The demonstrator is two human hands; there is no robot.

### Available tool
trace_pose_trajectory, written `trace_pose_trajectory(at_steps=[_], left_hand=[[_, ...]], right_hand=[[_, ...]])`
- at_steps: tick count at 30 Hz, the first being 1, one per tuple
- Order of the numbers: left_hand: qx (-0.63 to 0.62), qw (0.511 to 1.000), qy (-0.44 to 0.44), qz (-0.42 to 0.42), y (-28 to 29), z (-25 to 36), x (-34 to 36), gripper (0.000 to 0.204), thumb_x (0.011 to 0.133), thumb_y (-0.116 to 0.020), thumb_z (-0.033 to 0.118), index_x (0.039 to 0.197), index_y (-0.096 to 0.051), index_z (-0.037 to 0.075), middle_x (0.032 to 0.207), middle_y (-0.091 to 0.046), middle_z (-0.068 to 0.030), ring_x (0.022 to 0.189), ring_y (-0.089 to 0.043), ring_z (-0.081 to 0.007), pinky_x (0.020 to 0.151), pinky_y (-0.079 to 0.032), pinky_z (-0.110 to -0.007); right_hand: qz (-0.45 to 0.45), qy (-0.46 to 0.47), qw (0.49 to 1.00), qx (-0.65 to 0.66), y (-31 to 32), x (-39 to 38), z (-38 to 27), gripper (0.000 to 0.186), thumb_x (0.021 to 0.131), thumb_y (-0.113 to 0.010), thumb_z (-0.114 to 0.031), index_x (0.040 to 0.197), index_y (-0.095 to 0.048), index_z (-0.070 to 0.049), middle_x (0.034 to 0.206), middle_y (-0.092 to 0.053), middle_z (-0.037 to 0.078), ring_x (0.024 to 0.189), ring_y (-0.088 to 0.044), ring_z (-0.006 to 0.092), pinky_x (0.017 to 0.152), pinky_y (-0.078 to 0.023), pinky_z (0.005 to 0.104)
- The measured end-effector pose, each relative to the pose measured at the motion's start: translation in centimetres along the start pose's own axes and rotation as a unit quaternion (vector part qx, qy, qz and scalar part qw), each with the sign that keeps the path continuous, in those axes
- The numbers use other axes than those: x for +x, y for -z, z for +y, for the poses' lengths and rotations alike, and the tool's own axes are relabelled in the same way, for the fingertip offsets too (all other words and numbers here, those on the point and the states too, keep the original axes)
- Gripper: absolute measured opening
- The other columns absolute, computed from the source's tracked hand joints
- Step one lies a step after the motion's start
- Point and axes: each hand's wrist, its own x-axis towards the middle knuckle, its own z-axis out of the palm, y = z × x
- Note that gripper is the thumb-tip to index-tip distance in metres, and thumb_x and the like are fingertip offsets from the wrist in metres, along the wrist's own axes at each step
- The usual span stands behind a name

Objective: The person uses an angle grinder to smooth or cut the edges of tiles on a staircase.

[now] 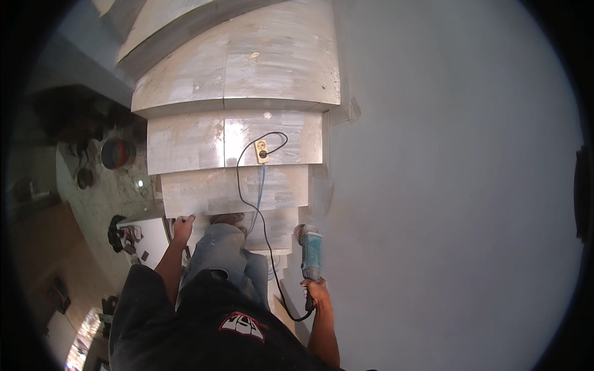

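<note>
My right hand [317, 290] grips the rear handle of a teal angle grinder [312, 250]. The tool's head points away from me, close beside the grey wall and the right end of the steps. A black power cord [267, 232] runs from its back end up to a cream socket block [262, 152] lying on a stair tread. My left hand [183, 227] is at the left front corner of a lower step [192, 193], its fingers curled against the edge. Just how the fingertips sit there is hard to make out.
Wood-patterned, dusty stairs [179, 80] climb ahead of me and curve left. A smooth grey wall [445, 185] borders them on the right. A blue cable [261, 191] trails down from the socket block past my legs. Lower left, a white-topped surface [151, 234] holds small items.
</note>
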Motion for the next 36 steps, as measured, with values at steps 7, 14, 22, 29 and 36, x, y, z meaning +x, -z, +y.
trace_pose_trajectory(at_steps=[7, 14, 22, 29, 36], left_hand=[[-0.134, 0.990, 0.042, -0.006, 0.8, -0.6, -5.3, 0.040, 0.084, -0.071, 0.040, 0.081, -0.058, 0.003, 0.067, -0.055, -0.0045, 0.060, -0.050, -0.0146, 0.058, -0.042, -0.033], [-0.134, 0.983, 0.105, 0.071, 2.5, -9.9, -6.4, 0.046, 0.084, -0.071, 0.039, 0.055, -0.054, 0.007, 0.051, -0.051, -0.0039, 0.048, -0.048, -0.0158, 0.049, -0.038, -0.038], [-0.148, 0.977, 0.140, 0.058, 2.8, -8.5, -8.9, 0.052, 0.077, -0.071, 0.046, 0.089, -0.064, -0.005, 0.086, -0.068, -0.0204, 0.082, -0.066, -0.0321, 0.076, -0.050, -0.042], [-0.183, 0.970, 0.150, 0.046, 6.2, -8.0, -12.9, 0.047, 0.078, -0.070, 0.046, 0.083, -0.061, 0.000, 0.074, -0.063, -0.0116, 0.067, -0.062, -0.0232, 0.059, -0.049, -0.039], [-0.228, 0.964, 0.138, 0.018, 6.8, -8.1, -12.6, 0.043, 0.082, -0.069, 0.047, 0.087, -0.060, 0.005, 0.074, -0.060, -0.0079, 0.063, -0.058, -0.0207, 0.052, -0.044, -0.036]], right_hand=[[-0.048, -0.048, 0.988, -0.136, -0.2, 0.7, -1.0, 0.013, 0.069, -0.070, -0.009, 0.072, -0.062, 0.001, 0.056, -0.055, 0.007, 0.043, -0.051, 0.0187, 0.041, -0.041, 0.0331], [-0.062, -0.015, 0.955, -0.290, 0.3, 4.0, 1.4, 0.010, 0.072, -0.067, -0.012, 0.068, -0.063, -0.004, 0.055, -0.054, 0.007, 0.045, -0.050, 0.0177, 0.044, -0.040, 0.0366], [-0.222, 0.256, 0.889, -0.307, 3.8, 7.1, 6.5, 0.018, 0.077, -0.065, -0.020, 0.077, -0.068, -0.002, 0.070, -0.062, 0.011, 0.060, -0.058, 0.0222, 0.058, -0.045, 0.0389], [-0.254, 0.163, 0.920, -0.251, 2.1, -3.9, 1.6, 0.019, 0.085, -0.057, -0.020, 0.084, -0.065, -0.004, 0.073, -0.060, 0.004, 0.065, -0.056, 0.0164, 0.063, -0.042, 0.0304], [-0.203, 0.105, 0.914, -0.335, 0.4, 12.8, 9.8, 0.021, 0.080, -0.058, -0.020, 0.085, -0.067, -0.002, 0.070, -0.061, 0.011, 0.059, -0.057, 0.0246, 0.057, -0.046, 0.0387]])
